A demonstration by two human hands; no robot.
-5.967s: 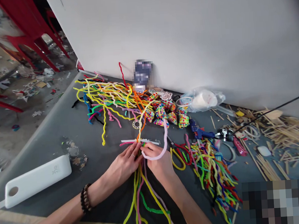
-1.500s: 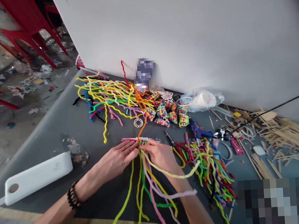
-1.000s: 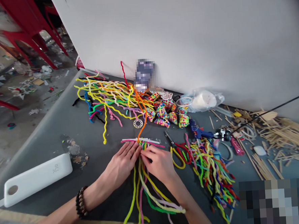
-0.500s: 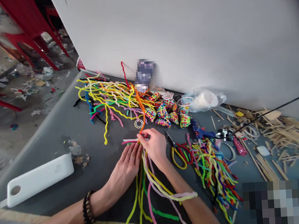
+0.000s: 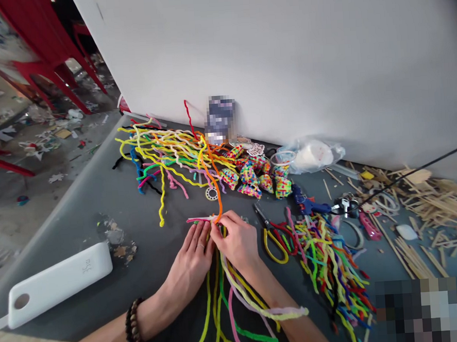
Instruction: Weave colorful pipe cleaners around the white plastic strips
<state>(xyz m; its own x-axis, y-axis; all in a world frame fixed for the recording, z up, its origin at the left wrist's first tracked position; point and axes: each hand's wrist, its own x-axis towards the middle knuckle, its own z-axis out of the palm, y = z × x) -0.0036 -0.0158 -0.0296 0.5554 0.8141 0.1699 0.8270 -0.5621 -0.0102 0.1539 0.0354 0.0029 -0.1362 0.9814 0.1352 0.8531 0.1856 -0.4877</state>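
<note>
My left hand (image 5: 190,261) lies flat, fingers together, pressing a bundle of coloured pipe cleaners (image 5: 221,305) onto the grey table (image 5: 98,199). My right hand (image 5: 235,240) is beside it, thumb and fingers pinched on an orange pipe cleaner (image 5: 212,179) where it meets a thin white stick (image 5: 200,219) lying crosswise. The bundle's loose ends, yellow, green, pink and lilac, trail toward me under my right forearm. The orange strand runs away from my fingers toward the far pile.
A heap of wavy pipe cleaners (image 5: 161,149) lies at the back left, another (image 5: 330,257) at the right. Beaded bows (image 5: 252,177), scissors (image 5: 273,235), a blue glue gun (image 5: 308,205), a white power bank (image 5: 53,282), wooden sticks (image 5: 440,215) and a white wall (image 5: 283,59) surround me.
My right hand moved from the trailing strands up to the stick and pinched the orange pipe cleaner. The yellow and lilac strands dropped back toward me. My left hand stayed pressing the bundle.
</note>
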